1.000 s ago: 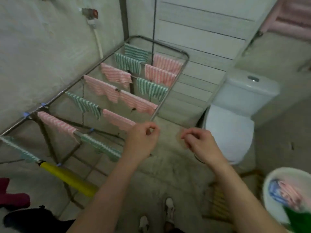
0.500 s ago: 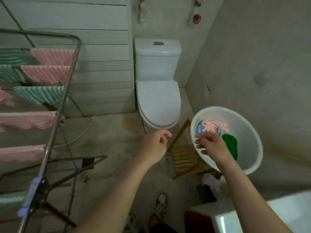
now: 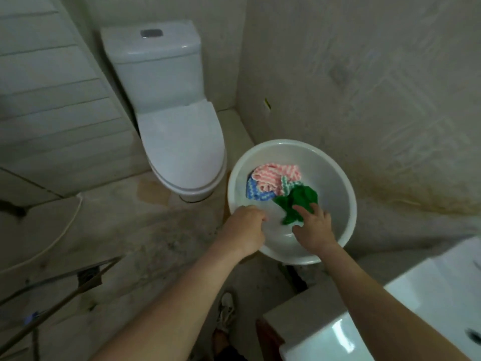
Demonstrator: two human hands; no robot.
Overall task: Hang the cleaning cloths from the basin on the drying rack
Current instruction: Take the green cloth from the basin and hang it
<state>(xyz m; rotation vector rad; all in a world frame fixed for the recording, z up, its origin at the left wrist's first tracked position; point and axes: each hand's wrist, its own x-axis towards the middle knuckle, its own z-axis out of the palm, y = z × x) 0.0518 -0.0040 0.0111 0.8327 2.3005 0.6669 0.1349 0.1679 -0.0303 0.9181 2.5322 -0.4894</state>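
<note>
**Right hand on the green cloth at the basin's near side**

The white round plastic basin holds a crumpled heap of cloths. A plain dark-green cleaning cloth lies nearest the person. A pink-and-white striped cloth sits behind it toward the far rim, and a blue-and-white striped cloth lies on the heap's left. A scrap of green-and-white striped cloth shows between the pink and the green.

The right hand reaches in over the basin's near-right wall. Its fingers are spread apart and fairly straight, tips resting on the near end of the green cloth; nothing is pinched yet. The green cloth runs from the basin's middle down toward the near rim, so its long axis points roughly at the gap between the right thumb and forefinger. Its near tail lies just left of the forefinger.

The left hand sits at the near-left rim with its fingers curled under. Whether it grips the rim or merely rests there cannot be told. Bare basin floor separates it from the cloths.

The right hand looks clearly the nearer, and bringing thumb and forefinger together on that tail should lift the green cloth. The striped cloths lie beyond its fingertips. Only the lower bars of the metal drying rack show, at the lower left, so the carry would likely go leftward.
</note>
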